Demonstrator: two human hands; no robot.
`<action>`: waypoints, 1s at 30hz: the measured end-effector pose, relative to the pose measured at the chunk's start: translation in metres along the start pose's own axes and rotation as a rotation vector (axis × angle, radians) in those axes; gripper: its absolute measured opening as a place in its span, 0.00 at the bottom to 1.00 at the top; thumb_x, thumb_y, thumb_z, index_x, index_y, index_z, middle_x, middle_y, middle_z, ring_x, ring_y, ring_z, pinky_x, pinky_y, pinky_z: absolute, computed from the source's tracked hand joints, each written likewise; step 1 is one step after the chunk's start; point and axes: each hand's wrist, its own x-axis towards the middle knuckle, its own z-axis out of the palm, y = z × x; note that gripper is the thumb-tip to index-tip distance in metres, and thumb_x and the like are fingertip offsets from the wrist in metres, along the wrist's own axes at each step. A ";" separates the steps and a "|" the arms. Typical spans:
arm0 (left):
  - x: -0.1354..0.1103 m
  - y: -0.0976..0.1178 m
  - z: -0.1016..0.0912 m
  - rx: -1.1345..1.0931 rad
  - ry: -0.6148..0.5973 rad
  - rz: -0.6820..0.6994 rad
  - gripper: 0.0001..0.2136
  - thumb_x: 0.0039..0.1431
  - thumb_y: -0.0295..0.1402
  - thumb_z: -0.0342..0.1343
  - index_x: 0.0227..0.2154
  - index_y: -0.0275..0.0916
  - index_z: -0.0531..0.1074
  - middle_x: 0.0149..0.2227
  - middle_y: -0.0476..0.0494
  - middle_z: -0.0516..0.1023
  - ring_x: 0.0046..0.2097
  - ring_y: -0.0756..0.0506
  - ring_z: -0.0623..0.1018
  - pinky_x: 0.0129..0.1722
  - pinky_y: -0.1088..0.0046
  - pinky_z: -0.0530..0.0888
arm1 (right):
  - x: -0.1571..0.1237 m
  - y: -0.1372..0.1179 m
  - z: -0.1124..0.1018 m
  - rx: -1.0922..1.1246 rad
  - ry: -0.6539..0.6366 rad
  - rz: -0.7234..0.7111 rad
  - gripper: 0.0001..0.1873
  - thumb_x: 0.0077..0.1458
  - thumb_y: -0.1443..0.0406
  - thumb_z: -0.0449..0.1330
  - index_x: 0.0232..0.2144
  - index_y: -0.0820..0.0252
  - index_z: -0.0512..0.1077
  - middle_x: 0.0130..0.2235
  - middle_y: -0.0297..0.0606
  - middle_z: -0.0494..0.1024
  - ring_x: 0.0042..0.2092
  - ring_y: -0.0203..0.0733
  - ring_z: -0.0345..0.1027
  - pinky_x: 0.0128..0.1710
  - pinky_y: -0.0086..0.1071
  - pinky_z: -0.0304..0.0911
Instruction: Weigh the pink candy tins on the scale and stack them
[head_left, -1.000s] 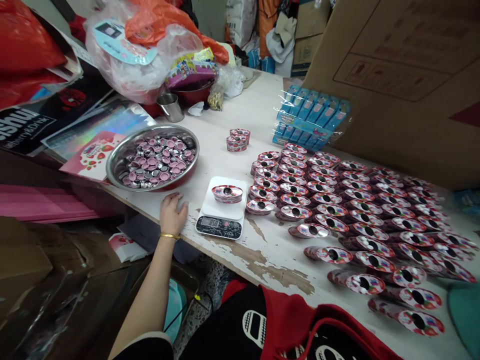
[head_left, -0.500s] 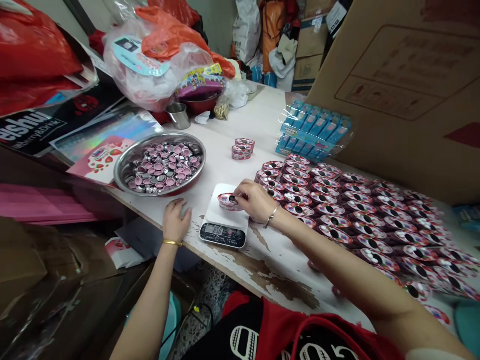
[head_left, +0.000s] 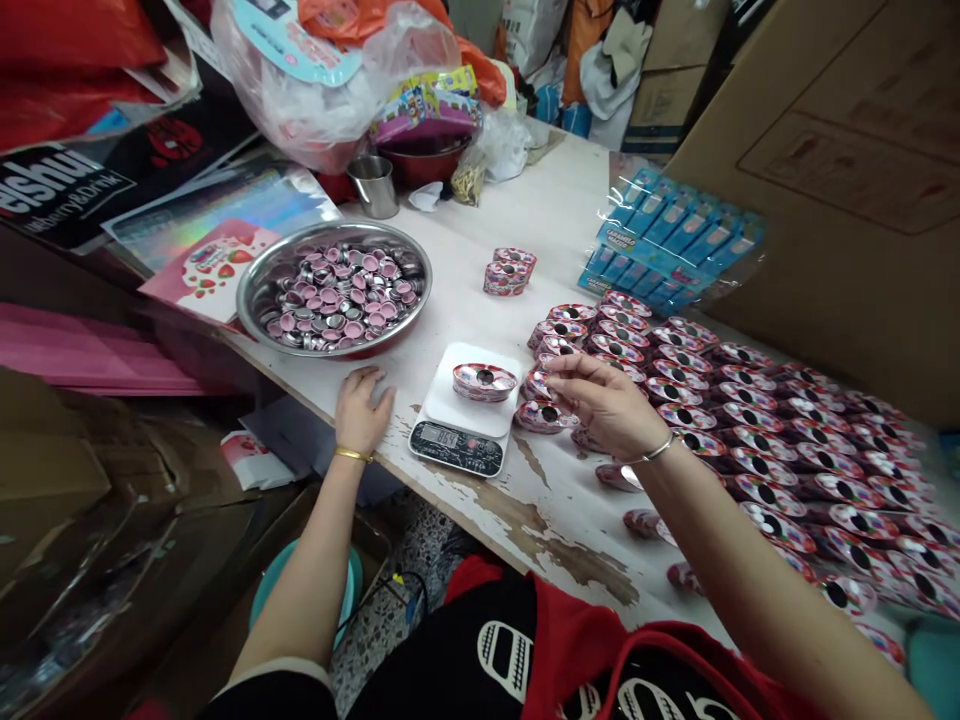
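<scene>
The left hand (head_left: 362,412) rests loose, grasping nothing, on the edge of the surface (head_left: 559,195); the right hand (head_left: 609,408) hovers, thumb and fingertips drawn together, whether on anything cannot be told. Between them, an oval container (head_left: 480,390) sits on the white scale (head_left: 454,413). Matching containers (head_left: 754,437) crowd in rows to its right; leftward is a metal bowl (head_left: 259,325) of small caps (head_left: 341,298).

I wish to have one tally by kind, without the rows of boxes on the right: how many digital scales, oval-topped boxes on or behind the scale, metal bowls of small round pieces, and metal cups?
Digital scale: 1
Oval-topped boxes: 3 (one on the scale, two behind)
Metal bowl: 1
Metal cup: 1
Total: 6
</scene>
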 end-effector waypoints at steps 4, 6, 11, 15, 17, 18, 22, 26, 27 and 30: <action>0.000 0.000 0.000 -0.002 0.007 0.001 0.14 0.55 0.36 0.53 0.43 0.37 0.71 0.47 0.39 0.71 0.52 0.41 0.70 0.54 0.63 0.66 | -0.005 0.010 -0.006 -0.013 0.023 0.054 0.17 0.42 0.60 0.67 0.34 0.62 0.71 0.32 0.34 0.72 0.27 0.29 0.61 0.24 0.25 0.54; 0.000 0.000 0.000 0.001 0.012 0.010 0.14 0.55 0.36 0.53 0.44 0.37 0.71 0.47 0.39 0.71 0.51 0.41 0.70 0.54 0.63 0.66 | -0.004 0.012 -0.003 -0.049 0.007 0.028 0.17 0.44 0.59 0.66 0.35 0.62 0.71 0.31 0.34 0.72 0.27 0.28 0.59 0.24 0.25 0.53; 0.000 0.000 -0.001 0.018 0.026 0.027 0.14 0.55 0.36 0.53 0.43 0.37 0.71 0.47 0.39 0.71 0.51 0.42 0.70 0.53 0.64 0.67 | 0.012 0.013 0.020 -0.258 -0.050 -0.186 0.12 0.50 0.61 0.62 0.34 0.64 0.70 0.30 0.34 0.72 0.30 0.31 0.60 0.29 0.27 0.57; 0.001 -0.001 0.000 0.012 0.029 0.024 0.14 0.55 0.36 0.53 0.43 0.38 0.71 0.47 0.39 0.71 0.51 0.42 0.70 0.53 0.64 0.67 | 0.033 0.015 0.040 -0.573 -0.061 -0.352 0.05 0.51 0.67 0.59 0.33 0.63 0.72 0.31 0.36 0.72 0.34 0.35 0.62 0.36 0.31 0.59; 0.002 -0.001 0.001 0.012 0.027 0.016 0.14 0.55 0.36 0.53 0.43 0.38 0.71 0.47 0.39 0.71 0.51 0.41 0.70 0.53 0.63 0.67 | 0.038 0.013 0.044 -0.647 -0.016 -0.411 0.06 0.51 0.70 0.57 0.34 0.62 0.72 0.33 0.37 0.72 0.36 0.36 0.63 0.39 0.32 0.58; 0.002 -0.002 0.000 0.014 0.026 0.013 0.14 0.55 0.36 0.53 0.43 0.38 0.71 0.47 0.39 0.71 0.51 0.41 0.70 0.53 0.62 0.67 | 0.037 0.011 0.043 -0.622 0.009 -0.419 0.07 0.51 0.70 0.56 0.34 0.62 0.72 0.34 0.37 0.72 0.37 0.36 0.62 0.40 0.33 0.58; 0.000 0.005 -0.009 -0.005 0.037 0.038 0.14 0.58 0.39 0.51 0.42 0.38 0.71 0.45 0.38 0.72 0.50 0.41 0.71 0.53 0.61 0.67 | 0.009 0.002 0.027 -0.235 -0.038 -0.184 0.11 0.52 0.64 0.57 0.39 0.62 0.71 0.30 0.33 0.69 0.29 0.31 0.58 0.29 0.27 0.56; 0.003 0.045 -0.027 -0.071 0.017 0.234 0.18 0.57 0.42 0.52 0.48 0.41 0.67 0.47 0.38 0.70 0.51 0.41 0.70 0.53 0.60 0.67 | -0.046 0.020 0.005 0.149 -0.081 0.170 0.16 0.48 0.59 0.63 0.36 0.63 0.70 0.24 0.29 0.64 0.24 0.27 0.52 0.22 0.23 0.47; 0.005 0.061 -0.031 -0.082 -0.038 0.317 0.21 0.56 0.43 0.54 0.52 0.43 0.65 0.50 0.38 0.69 0.52 0.40 0.69 0.53 0.60 0.66 | -0.059 0.031 0.000 0.217 -0.078 0.238 0.15 0.45 0.60 0.65 0.35 0.63 0.70 0.25 0.30 0.65 0.24 0.27 0.54 0.22 0.23 0.47; 0.021 0.110 -0.033 -0.049 -0.285 0.540 0.33 0.50 0.47 0.58 0.59 0.46 0.57 0.56 0.37 0.65 0.56 0.38 0.67 0.54 0.60 0.66 | -0.086 0.073 -0.012 0.341 -0.110 0.409 0.12 0.37 0.67 0.65 0.28 0.65 0.69 0.25 0.33 0.70 0.24 0.27 0.58 0.23 0.23 0.51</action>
